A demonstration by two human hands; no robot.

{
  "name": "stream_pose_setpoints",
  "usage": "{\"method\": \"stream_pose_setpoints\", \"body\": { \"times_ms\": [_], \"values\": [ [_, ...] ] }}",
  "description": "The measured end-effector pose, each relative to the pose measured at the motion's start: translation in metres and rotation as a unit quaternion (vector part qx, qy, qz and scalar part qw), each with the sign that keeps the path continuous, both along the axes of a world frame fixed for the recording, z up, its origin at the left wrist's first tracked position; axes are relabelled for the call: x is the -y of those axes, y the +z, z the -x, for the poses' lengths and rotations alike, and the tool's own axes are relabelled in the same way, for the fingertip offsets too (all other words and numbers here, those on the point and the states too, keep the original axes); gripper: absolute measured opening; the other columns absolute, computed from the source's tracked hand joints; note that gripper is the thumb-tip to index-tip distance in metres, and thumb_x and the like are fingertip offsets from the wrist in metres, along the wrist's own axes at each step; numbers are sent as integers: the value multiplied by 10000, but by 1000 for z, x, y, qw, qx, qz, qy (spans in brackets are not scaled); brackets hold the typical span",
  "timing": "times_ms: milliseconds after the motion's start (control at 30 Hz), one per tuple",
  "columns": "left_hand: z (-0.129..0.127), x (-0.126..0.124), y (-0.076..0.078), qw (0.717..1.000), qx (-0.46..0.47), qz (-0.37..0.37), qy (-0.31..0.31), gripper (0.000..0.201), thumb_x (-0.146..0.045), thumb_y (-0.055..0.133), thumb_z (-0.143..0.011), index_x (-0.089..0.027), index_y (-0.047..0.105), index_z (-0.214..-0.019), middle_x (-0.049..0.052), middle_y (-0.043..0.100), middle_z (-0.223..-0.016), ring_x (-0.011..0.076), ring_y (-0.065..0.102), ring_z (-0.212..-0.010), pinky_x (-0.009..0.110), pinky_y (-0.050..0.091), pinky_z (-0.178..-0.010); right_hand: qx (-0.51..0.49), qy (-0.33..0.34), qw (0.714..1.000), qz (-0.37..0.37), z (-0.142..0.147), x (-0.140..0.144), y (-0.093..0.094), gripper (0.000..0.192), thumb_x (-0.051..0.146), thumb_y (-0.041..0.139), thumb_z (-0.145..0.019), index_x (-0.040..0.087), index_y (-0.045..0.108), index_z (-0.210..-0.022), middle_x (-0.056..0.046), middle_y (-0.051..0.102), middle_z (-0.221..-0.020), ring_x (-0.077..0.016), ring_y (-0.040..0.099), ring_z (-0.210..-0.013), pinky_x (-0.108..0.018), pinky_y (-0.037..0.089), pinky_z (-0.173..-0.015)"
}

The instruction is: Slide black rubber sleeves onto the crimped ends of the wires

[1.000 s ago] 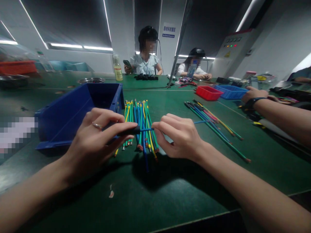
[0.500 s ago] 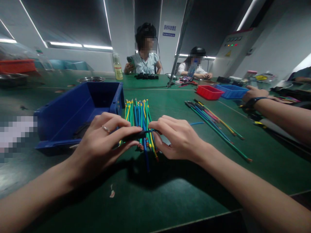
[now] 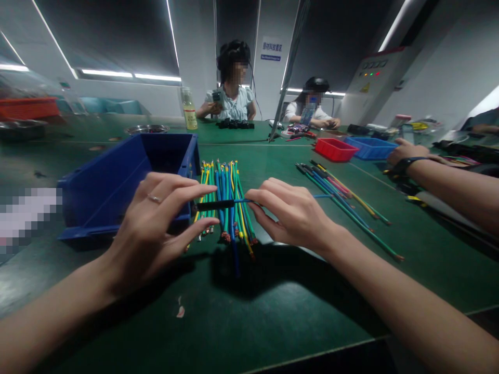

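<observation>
Between finger and thumb, my right hand (image 3: 286, 210) pinches a thin blue wire (image 3: 322, 196) that runs out past it to the right. On the wire's left end sits a black sleeve (image 3: 214, 205), held level above the table. My left hand (image 3: 163, 218) is open around the sleeve, with thumb and fingers apart from it; a ring is on one finger. Below lies a bundle of green, blue and yellow wires (image 3: 241, 218), several with bare copper ends. Further right rests a second group of wires (image 3: 343, 200) with black sleeves on their far ends.
A blue bin (image 3: 105, 182) stands left, close to my left hand. Red tray (image 3: 336, 149) and blue tray (image 3: 370, 148) sit at the back right. A co-worker's arm (image 3: 440, 171) reaches in from the right. Two people sit across the green table (image 3: 273, 311), near a bottle (image 3: 189, 109).
My left thumb and fingers have spread and let go of the black sleeve, which now shows in full. My right hand still holds the blue wire, slightly higher.
</observation>
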State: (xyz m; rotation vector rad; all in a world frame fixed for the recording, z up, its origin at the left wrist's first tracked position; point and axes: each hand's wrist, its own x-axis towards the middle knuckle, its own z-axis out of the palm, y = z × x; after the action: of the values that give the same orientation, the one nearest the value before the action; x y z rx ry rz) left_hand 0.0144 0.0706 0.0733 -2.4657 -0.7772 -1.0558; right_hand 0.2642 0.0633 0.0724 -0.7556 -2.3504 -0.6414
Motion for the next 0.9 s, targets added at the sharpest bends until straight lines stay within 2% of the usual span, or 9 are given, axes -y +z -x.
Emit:
{"method": "stream_pose_setpoints", "body": {
  "times_ms": [133, 300, 433, 500, 600, 700, 767, 900],
  "values": [
    [1, -2, 1, 1000, -3, -3, 19, 288, -206, 674, -795, -186, 581, -1067, 82, 610, -984, 247, 548, -937, 421, 454, -819, -2, -8, 1000, -2, -2, -2, 0, 140, 163, 476, -911, 107, 582, -984, -59, 595, -811, -148, 495, -725, -270, 410, -609],
    [0, -3, -1, 1000, -15, 0, 24, 250, -216, 655, -811, -219, 586, -1051, 61, 608, -971, 238, 547, -932, 415, 452, -818, 9, -22, 1000, -3, -1, -1, 0, 141, 172, 462, -921, 124, 578, -987, -40, 586, -797, -134, 492, -699, -255, 372, -551],
    [4, -1, 0, 998, 14, -24, 48, 305, -238, 643, -813, -170, 568, -1101, 92, 593, -1018, 245, 539, -966, 417, 455, -857, 14, -32, 999, 6, -3, 0, 0, 152, 186, 455, -930, 129, 580, -997, -27, 576, -791, -122, 488, -672, -251, 340, -517],
    [8, -3, 4, 994, 54, -44, 83, 259, -252, 591, -838, -135, 580, -1069, 110, 592, -1027, 259, 541, -995, 442, 439, -906, 7, -39, 999, 21, -4, -1, 0, 170, 197, 438, -943, 126, 580, -1003, -23, 570, -797, -112, 480, -650, -244, 336, -512],
    [16, -11, 13, 977, 103, -47, 181, 254, -300, 451, -896, -129, 615, -987, 123, 595, -1029, 299, 534, -1062, 494, 394, -977, -25, -71, 995, 65, -4, -4, 0, 218, 212, 396, -961, 107, 577, -1023, -32, 556, -838, -99, 465, -620, -235, 357, -534],
    [23, -24, 19, 958, 77, 11, 277, 354, -368, 368, -907, -137, 602, -1039, 138, 592, -1051, 347, 516, -1098, 521, 404, -963, -46, -154, 981, 109, -6, -11, 0, 223, 212, 400, -952, 106, 583, -1026, -44, 556, -889, -106, 485, -636, -244, 378, -578],
    [26, -33, 18, 946, 24, 74, 313, 419, -408, 342, -890, -130, 566, -1110, 156, 593, -1061, 369, 522, -1077, 534, 420, -932, -46, -225, 965, 127, -8, -15, 0, 207, 218, 423, -938, 124, 593, -1010, -45, 573, -916, -122, 519, -681, -255, 379, -599],
    [34, -52, 8, 924, -80, 211, 309, 518, -472, 305, -823, -127, 610, -1062, 174, 631, -1060, 379, 544, -1056, 533, 426, -924, -15, -332, 930, 156, -17, -23, -1, 190, 259, 443, -925, 183, 604, -989, -31, 614, -952, -159, 570, -823, -273, 373, -629]
  ]
}}
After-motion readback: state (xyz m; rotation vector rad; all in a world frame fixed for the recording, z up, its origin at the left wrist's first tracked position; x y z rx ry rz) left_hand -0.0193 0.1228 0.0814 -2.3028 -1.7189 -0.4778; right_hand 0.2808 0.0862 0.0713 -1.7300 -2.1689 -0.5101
